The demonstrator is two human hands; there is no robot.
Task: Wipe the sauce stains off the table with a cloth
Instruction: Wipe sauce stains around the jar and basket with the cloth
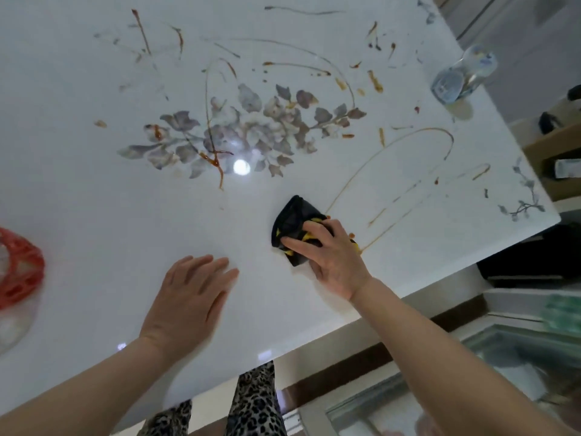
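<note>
A glossy white table with a printed grey flower pattern carries brown sauce stains in thin loops, streaks and drops across its far and right parts. My right hand presses down on a crumpled black cloth with yellow markings, near the table's right front edge, at the end of a long curved sauce line. My left hand lies flat on the table with fingers spread, holding nothing, to the left of the cloth.
A clear glass stands near the table's far right edge. A red openwork object sits at the left edge of view. The table edge runs diagonally just behind my wrists; a glass-topped surface and boxes lie beyond it.
</note>
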